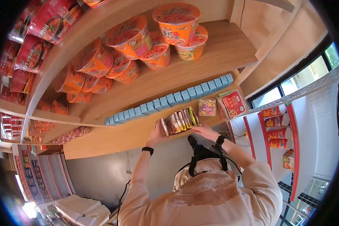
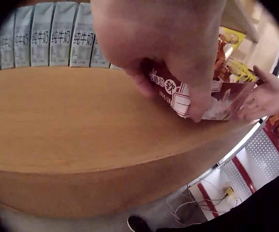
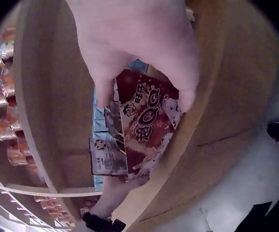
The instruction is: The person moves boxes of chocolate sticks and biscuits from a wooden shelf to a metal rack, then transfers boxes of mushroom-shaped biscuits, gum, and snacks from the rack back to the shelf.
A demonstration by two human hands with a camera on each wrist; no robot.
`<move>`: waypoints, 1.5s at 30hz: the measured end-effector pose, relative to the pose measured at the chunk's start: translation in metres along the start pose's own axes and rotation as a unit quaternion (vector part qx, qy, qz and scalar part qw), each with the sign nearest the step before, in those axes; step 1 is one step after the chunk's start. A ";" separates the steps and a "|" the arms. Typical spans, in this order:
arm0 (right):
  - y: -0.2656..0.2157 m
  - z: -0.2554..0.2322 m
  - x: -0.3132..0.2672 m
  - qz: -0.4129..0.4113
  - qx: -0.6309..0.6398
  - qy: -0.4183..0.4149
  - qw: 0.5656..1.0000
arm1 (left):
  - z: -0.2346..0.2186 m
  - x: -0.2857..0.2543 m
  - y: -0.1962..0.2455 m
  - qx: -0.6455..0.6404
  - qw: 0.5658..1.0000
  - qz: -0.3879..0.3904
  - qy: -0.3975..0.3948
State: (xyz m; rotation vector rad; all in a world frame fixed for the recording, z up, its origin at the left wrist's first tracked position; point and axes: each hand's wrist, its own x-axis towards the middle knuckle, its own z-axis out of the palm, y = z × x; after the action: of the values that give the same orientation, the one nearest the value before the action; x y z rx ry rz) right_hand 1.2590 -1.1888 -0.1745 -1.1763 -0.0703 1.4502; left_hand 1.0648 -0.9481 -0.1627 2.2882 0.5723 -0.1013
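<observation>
Gripping a display box of snack packets (image 1: pixel 178 121) from both ends, a person is holding it at the front edge of a wooden shelf (image 1: pixel 113 139). The left hand (image 1: pixel 155 132) is clasping the box's left end, thumb and fingers curled round its red-and-white card wall, as the left wrist view shows. The right hand (image 1: pixel 204 130) is grasping the right end, its fingers wrapped over the red printed panel in the right wrist view. The box is sitting on the shelf board, its packets standing upright in a row. Just behind it, a long line of pale blue milk cartons (image 1: pixel 169 100) is running along the back of the shelf. A small yellow-lidded tub (image 1: pixel 207 107) and a red packet (image 1: pixel 233 104) are lying near the shelf's right corner. Orange noodle bowls (image 1: pixel 132 41) are crowding the shelf above.
</observation>
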 end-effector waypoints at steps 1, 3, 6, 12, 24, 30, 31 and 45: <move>-0.002 0.001 0.001 -0.007 0.000 0.004 1.000 | 0.000 0.003 0.000 0.039 0.999 0.008 0.008; -0.007 0.009 -0.005 -0.014 -0.036 0.019 0.999 | 0.007 0.002 -0.003 0.024 0.999 0.021 0.027; -0.012 0.003 -0.007 -0.043 -0.028 0.004 0.999 | 0.021 0.006 -0.005 -0.027 0.998 0.005 0.064; -0.020 0.014 -0.056 -0.066 -0.186 0.069 0.978 | 0.048 -0.024 0.002 -0.138 0.976 -0.130 0.104; -0.062 0.011 -0.174 -0.268 -0.515 0.083 0.810 | 0.080 -0.100 0.127 -0.096 0.962 0.123 0.226; -0.137 0.014 -0.304 -0.423 -0.599 0.208 0.647 | 0.041 -0.083 0.205 -0.106 0.946 0.188 0.243; -0.161 0.028 -0.338 -0.415 -0.600 0.242 0.640 | 0.030 -0.077 0.218 -0.104 0.948 0.184 0.236; -0.419 -0.015 -0.607 -0.243 -0.736 0.557 0.296 | 0.023 -0.018 0.488 -0.092 0.834 0.536 0.092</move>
State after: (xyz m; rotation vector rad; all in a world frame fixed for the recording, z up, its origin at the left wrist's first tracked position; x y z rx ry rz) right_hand 1.4346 -1.5446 0.4483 -2.9687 -0.8330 -0.8447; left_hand 1.2620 -1.2685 0.1501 2.1154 -0.6443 0.6941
